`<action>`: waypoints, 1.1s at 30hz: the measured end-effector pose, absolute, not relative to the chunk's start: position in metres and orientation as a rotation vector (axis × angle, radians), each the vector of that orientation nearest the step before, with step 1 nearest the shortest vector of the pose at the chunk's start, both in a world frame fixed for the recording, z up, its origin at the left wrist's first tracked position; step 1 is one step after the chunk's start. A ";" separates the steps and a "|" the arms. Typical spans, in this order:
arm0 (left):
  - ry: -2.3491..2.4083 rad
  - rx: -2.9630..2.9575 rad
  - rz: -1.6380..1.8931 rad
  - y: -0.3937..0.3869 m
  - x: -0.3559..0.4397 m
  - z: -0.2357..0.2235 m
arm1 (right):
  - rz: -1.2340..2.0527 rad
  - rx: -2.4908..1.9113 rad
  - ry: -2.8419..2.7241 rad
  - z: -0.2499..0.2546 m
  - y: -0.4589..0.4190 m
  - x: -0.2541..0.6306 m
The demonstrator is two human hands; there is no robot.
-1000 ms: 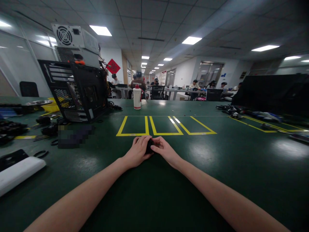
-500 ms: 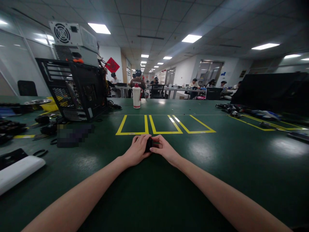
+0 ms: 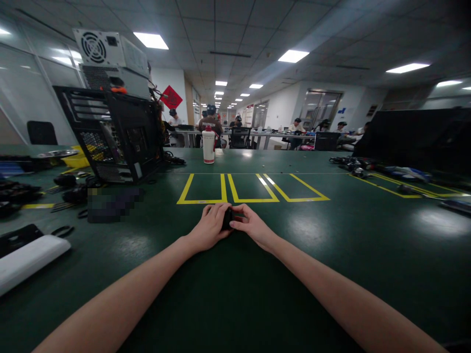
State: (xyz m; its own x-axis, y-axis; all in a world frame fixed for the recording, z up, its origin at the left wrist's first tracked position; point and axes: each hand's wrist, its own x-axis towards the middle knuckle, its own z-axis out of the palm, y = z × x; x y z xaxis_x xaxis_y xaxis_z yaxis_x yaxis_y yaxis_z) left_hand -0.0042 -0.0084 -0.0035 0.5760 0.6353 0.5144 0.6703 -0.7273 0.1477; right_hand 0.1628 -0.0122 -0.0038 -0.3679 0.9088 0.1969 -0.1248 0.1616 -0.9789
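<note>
Between my two hands is a small black object, mostly covered by fingers, so its kind does not show. My left hand is closed around it from the left, with the fingers over its top. From the right, my right hand pinches its edge between thumb and fingers. Both hands are low over the green table, just in front of the yellow tape outlines.
A black computer case topped by power supplies stands at left. Behind the tape is a white cup. A white object lies near left. Cables and parts lie at right. People sit at far tables.
My hands stay around the black object in nearly the same place. The whole view has shifted very slightly; nothing else has visibly moved.
</note>
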 end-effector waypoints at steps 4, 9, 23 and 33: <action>-1.148 -2.728 -0.856 -0.008 -0.005 -0.004 | 1.328 -0.821 -1.488 -0.001 -0.016 0.161; -1.146 -2.732 -0.847 -0.008 -0.005 -0.004 | 1.261 -0.906 -1.502 0.001 -0.015 0.160; -1.135 -2.732 -0.875 -0.009 -0.003 -0.003 | 1.286 -0.855 -1.493 0.000 -0.016 0.161; -1.123 -2.731 -0.858 -0.010 -0.003 -0.002 | 1.401 -0.795 -1.493 -0.001 -0.013 0.163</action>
State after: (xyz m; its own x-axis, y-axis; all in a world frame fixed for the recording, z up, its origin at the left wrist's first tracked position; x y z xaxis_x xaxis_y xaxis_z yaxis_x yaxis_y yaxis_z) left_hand -0.0031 -0.0096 -0.0018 0.5781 0.6293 0.5195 0.6667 -0.7313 0.1439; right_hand 0.1633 -0.0132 -0.0011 -0.3776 0.9073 0.1852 -0.1269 0.1474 -0.9809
